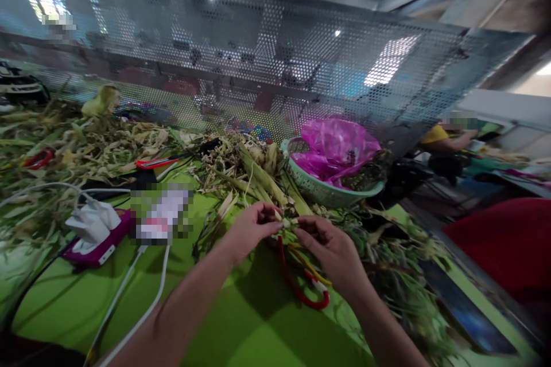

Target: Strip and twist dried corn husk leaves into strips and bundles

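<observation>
My left hand (253, 232) and my right hand (329, 243) meet above the green tabletop (241, 321), fingertips pinched. Between them is a small pale green piece of plant husk (286, 222), its ends tucked into the fingers of both hands. Just under my right hand lies a tool with a curved red handle (307, 296) and a yellow one; its working end is hidden. Behind the fingers, long dried stalks and husks (262, 178) are heaped.
A pale green basket (331, 195) holds a pink plastic bag (340, 146). To the left are a phone (161, 215) with white cables and a purple power strip (101, 249). Red cutters (157, 163) lie behind. A perforated metal screen (241, 57) stands beyond. Another person (447, 140) sits at far right.
</observation>
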### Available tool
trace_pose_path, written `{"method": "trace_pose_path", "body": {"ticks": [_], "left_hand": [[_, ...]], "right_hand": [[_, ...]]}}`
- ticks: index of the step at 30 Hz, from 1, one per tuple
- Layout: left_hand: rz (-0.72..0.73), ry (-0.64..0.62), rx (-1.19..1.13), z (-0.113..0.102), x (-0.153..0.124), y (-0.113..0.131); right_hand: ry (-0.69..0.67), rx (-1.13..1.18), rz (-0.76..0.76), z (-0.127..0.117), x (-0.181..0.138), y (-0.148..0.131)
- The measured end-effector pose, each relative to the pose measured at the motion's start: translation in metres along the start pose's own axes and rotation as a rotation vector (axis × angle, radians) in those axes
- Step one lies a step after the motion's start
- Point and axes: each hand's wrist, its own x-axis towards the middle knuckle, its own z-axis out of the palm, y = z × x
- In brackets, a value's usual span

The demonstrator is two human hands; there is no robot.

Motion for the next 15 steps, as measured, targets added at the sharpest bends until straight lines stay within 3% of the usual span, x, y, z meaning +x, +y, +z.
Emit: {"method": "trace_pose_path", "body": {"ticks": [8, 12, 15], "left_hand": [[-0.051, -0.069, 0.029, 0.005, -0.001, -0.010], [-0.050, -0.061, -0.002, 0.005, 0.000, -0.014], [-0.037, -0.049, 0.017, 0.005, -0.001, -0.012]], "right_hand": [[0.011, 0.028, 0.004, 0.006, -0.001, -0.003], [0.043, -0.015, -0.056, 0.011, -0.002, 0.000], [0.075, 0.063, -0.009, 0.014, -0.001, 0.003]]}}
